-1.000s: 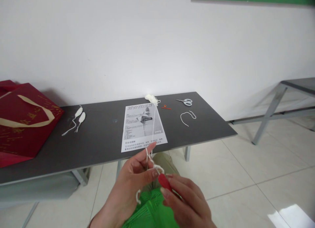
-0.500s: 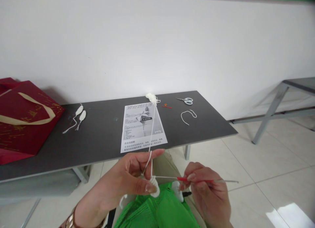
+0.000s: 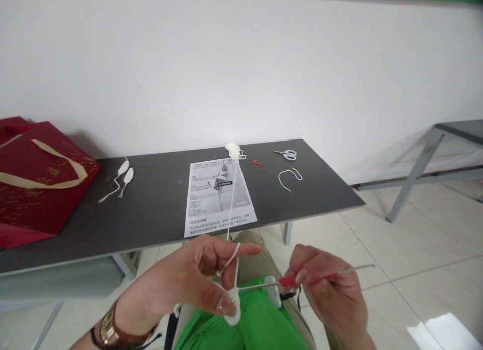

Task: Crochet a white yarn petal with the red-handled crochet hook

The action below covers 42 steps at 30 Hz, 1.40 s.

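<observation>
Behind the dark table (image 3: 154, 209), a white wall (image 3: 188, 63) is spanning the upper frame as I am watching. At lower centre, I am pinching a small white crochet piece (image 3: 234, 318) between the thumb and fingers of my left hand (image 3: 198, 274), whose index finger is pointing right with yarn (image 3: 233, 204) looping over it. At lower right, my right hand (image 3: 332, 289), curled tight, is gripping the red handle of a hook (image 3: 260, 286), its metal shaft reaching left to the piece's edge. Yarn is running up over a printed sheet (image 3: 211, 199) toward a white bundle (image 3: 234, 151) near the centre
</observation>
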Tool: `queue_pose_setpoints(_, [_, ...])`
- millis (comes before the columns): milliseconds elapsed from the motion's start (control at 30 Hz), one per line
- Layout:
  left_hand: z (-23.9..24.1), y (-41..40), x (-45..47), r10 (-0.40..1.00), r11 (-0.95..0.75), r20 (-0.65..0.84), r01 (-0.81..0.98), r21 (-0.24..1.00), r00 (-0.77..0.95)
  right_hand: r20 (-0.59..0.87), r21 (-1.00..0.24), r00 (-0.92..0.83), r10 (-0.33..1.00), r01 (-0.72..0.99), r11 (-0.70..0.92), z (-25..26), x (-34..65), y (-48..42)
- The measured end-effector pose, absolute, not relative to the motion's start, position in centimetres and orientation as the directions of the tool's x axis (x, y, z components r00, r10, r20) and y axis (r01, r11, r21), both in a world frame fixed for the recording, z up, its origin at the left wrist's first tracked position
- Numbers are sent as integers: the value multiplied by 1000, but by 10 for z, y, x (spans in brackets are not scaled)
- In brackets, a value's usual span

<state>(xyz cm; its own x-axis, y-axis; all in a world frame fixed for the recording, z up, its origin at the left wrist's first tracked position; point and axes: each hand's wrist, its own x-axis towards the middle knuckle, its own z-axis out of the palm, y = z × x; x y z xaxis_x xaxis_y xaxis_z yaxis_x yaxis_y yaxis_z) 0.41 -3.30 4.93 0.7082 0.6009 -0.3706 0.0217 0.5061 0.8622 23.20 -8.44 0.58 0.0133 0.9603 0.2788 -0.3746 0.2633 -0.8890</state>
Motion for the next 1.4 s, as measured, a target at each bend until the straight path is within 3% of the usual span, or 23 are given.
queue_pose_setpoints(200, [54,-31,-1,592,410,-365,121,904,719,264,-829,-58,963,-524,196,3,233,-72])
queue_pose_setpoints(300, [53,-33,-3,640,281,-338,200,939,690,83,-771,-57,995,-636,28,-1,227,-68])
queue_pose_setpoints(433, [50,-38,3,770,80,-270,333,940,578,-227,-605,-136,964,-756,-249,-6,210,-70])
queue_pose_setpoints(533, [47,-40,10,810,69,-244,327,943,534,-324,-523,-160,932,-791,-318,-9,196,-74])
queue_pose_setpoints(833, [42,-43,18,828,300,-346,171,938,442,-256,-655,-3,967,-735,-176,-5,184,-72])
queue_pose_setpoints(1033, [41,-45,11,797,397,-370,49,917,477,-260,-648,1,966,-741,-174,-4,184,-71])
queue_pose_setpoints(1233, [48,-42,9,818,320,-364,174,931,445,-255,-684,7,967,-708,-175,-8,184,-67])
queue_pose_setpoints(1333, [49,-39,11,862,222,-315,261,939,398,-133,-841,128,983,-540,-44,-10,187,-74])
queue_pose_setpoints(1400, [48,-38,13,894,199,-290,275,940,342,78,-955,236,969,-262,140,-11,191,-82])
